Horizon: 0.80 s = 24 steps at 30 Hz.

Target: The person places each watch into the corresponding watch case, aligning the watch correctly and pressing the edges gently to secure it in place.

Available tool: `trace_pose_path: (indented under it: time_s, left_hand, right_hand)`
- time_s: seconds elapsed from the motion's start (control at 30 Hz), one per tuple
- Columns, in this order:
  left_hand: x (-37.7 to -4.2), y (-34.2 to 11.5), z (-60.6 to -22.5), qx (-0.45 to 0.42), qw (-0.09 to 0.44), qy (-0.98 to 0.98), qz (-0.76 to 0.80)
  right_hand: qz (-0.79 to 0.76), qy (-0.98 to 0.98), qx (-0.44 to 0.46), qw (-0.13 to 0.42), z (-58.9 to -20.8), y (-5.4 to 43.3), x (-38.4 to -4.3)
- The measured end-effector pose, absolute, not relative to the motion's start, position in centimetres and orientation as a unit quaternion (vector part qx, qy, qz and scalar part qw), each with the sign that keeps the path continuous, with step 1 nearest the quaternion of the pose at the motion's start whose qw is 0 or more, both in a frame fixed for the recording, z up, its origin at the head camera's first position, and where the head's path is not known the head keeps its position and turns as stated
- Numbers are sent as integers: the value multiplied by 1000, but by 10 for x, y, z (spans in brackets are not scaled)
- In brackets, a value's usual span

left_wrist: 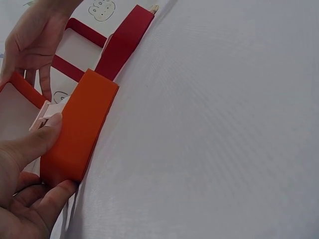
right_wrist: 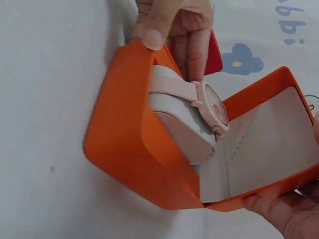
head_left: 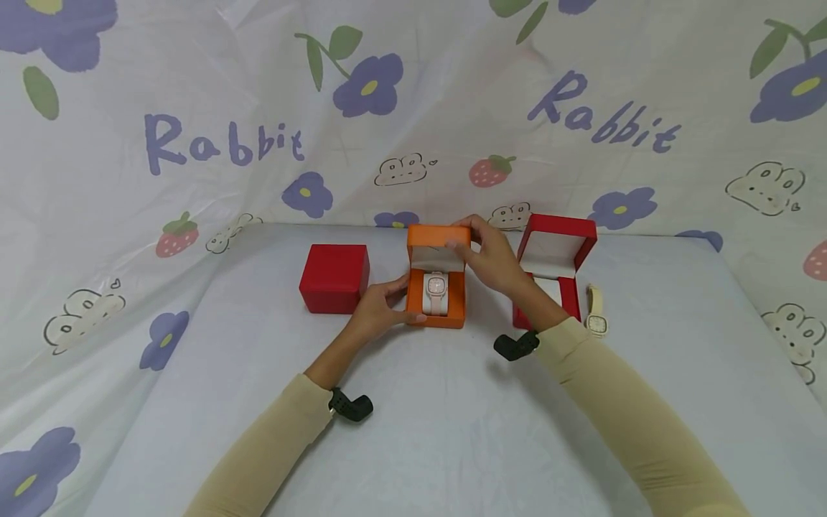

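An orange watch box point(head_left: 456, 301) stands with its lid raised at the middle of the table. Inside it, a pink watch point(head_left: 436, 286) is wrapped round a white cushion point(right_wrist: 184, 132). My left hand point(head_left: 377, 310) grips the box's base at its left side, thumb over the front rim and fingers below, as the left wrist view shows. With my right hand point(head_left: 494, 262) I hold the right edge of the raised lid point(right_wrist: 269, 139), thumb in front and fingers behind.
A closed red box point(head_left: 334, 280) sits left of the orange one. To the right, an open red box point(head_left: 568, 294) is partly hidden by my right forearm. Beside it lies a cream watch point(head_left: 596, 316). A patterned curtain point(head_left: 413, 129) hangs behind the table.
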<state>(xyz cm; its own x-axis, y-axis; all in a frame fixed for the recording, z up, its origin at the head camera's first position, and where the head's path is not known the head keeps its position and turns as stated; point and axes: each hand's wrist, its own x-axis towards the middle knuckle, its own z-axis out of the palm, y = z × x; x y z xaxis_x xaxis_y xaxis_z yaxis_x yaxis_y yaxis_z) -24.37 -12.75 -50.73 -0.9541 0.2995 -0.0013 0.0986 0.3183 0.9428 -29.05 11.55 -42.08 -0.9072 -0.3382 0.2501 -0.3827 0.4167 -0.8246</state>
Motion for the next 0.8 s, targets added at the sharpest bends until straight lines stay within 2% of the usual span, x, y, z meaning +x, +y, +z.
trace_pose_path:
  time_s: [0.8]
  left_hand:
    - [-245, -128, -509, 118, 88, 809, 568]
  right_hand:
    - [530, -816, 221, 60, -441, 112, -264]
